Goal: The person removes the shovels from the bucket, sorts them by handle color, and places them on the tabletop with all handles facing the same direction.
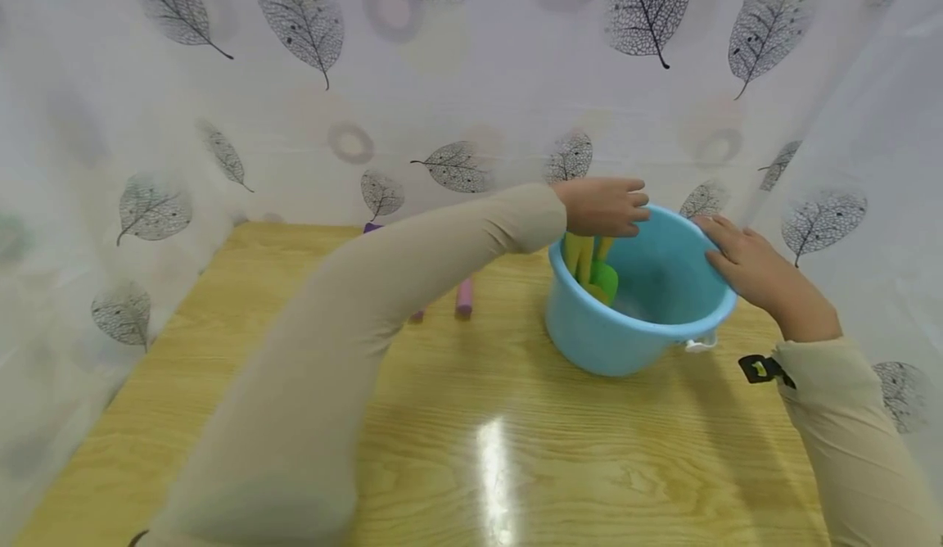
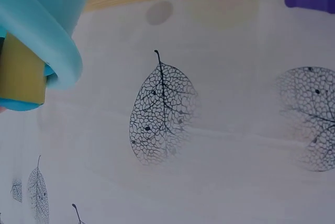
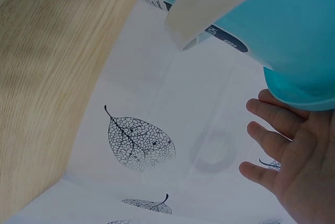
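Note:
My left hand hangs over the left side of a light blue bucket, its fingers spread and pointing right. Yellow handles lean inside the bucket just beneath that hand, beside a green rounded piece. In the left wrist view, a yellow block-like end with a blue tip shows at the bucket's rim, and only a sliver of finger appears. On the right rim rests my right hand. Its straight fingers reach past the rim in the right wrist view.
Pink handles lie on the wooden table, partly behind the left forearm. A purple piece peeks out beyond that sleeve. The bucket's carrying handle hangs down its side. A leaf-print curtain encloses the table's back and sides.

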The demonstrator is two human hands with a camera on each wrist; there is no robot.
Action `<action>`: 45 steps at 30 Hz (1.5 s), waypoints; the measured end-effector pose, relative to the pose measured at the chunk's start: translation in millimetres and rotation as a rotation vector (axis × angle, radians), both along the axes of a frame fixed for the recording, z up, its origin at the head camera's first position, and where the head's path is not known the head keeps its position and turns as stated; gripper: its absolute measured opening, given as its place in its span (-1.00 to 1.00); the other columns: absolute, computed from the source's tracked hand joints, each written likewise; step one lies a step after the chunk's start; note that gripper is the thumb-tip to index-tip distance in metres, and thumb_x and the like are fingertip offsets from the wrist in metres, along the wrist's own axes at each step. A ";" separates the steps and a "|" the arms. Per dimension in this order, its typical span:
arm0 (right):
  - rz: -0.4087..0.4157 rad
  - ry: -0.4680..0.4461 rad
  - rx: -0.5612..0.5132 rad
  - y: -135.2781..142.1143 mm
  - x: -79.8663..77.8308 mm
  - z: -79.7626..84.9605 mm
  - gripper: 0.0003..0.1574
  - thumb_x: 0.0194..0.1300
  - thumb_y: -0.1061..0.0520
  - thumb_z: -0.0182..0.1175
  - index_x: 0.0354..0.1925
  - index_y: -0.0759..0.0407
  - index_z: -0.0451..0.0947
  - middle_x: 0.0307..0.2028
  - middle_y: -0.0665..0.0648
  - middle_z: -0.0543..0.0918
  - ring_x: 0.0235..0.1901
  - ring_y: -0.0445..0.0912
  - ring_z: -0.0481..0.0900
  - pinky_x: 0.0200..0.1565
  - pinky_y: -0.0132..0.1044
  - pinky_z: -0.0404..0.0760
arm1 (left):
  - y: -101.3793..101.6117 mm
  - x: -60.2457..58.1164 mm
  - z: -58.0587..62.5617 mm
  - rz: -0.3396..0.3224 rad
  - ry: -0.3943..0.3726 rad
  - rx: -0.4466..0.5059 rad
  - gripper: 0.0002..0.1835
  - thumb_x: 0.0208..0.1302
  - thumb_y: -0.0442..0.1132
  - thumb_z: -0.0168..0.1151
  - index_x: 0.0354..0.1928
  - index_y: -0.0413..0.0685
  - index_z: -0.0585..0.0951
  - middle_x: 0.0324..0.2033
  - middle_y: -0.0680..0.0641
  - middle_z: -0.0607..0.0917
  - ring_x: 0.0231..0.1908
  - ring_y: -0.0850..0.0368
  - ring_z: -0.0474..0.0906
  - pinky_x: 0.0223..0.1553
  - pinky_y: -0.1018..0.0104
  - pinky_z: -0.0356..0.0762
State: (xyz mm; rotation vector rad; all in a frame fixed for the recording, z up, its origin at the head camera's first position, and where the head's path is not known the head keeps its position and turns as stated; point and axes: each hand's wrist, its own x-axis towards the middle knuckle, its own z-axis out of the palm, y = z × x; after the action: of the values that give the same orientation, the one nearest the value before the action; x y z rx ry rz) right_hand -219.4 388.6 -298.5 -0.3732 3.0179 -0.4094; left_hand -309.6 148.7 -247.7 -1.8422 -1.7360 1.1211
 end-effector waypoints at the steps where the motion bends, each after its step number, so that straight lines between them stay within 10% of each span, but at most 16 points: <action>1: -0.001 -0.003 0.000 -0.5 -0.2 0.5 -0.31 0.51 -0.03 -0.33 0.45 0.22 -0.14 0.38 0.52 0.00 0.40 0.39 -0.19 0.30 0.38 -0.25 | 2.7 -0.5 -0.7 -0.004 0.008 -0.008 -0.69 0.43 -0.30 -0.11 0.14 -0.08 0.46 0.15 -0.15 0.47 0.08 -0.08 0.41 0.14 0.12 0.30; 18: 0.016 0.018 0.003 -4.0 -1.6 -3.3 -0.32 0.51 0.01 -0.32 0.45 0.25 -0.14 0.36 0.56 0.00 0.38 0.42 -0.12 0.31 0.36 -0.20 | 35.7 -5.1 -24.2 0.058 0.124 -0.170 -0.69 0.42 -0.30 -0.05 0.12 -0.03 0.52 0.18 -0.08 0.50 0.15 0.00 0.36 0.18 0.13 0.22; 30: 0.012 0.015 -0.017 -3.7 0.3 -1.4 -0.32 0.51 -0.01 -0.30 0.45 0.23 -0.11 0.37 0.52 0.01 0.41 0.38 -0.17 0.32 0.35 -0.24 | 45.8 -8.0 -33.2 0.092 0.170 -0.175 -0.71 0.41 -0.34 -0.06 0.05 -0.06 0.59 0.08 -0.06 0.59 -0.04 0.05 0.40 -0.17 0.21 0.05; 45: 0.013 0.028 -0.009 0.1 0.5 -1.3 -0.33 0.51 -0.01 -0.32 0.45 0.23 -0.11 0.36 0.54 0.03 0.39 0.40 -0.15 0.30 0.37 -0.21 | 43.8 -8.8 -32.4 0.068 0.120 -0.110 -0.69 0.42 -0.36 -0.10 0.03 -0.06 0.60 0.05 -0.06 0.63 -0.06 0.05 0.41 -0.14 0.23 0.10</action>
State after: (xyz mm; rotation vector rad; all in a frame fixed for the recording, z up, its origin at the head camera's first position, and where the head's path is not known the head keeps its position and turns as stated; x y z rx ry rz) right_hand -218.9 388.7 -299.8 -0.4015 3.0401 -0.4207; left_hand -318.4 192.5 -280.1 -1.7509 -1.7111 1.3496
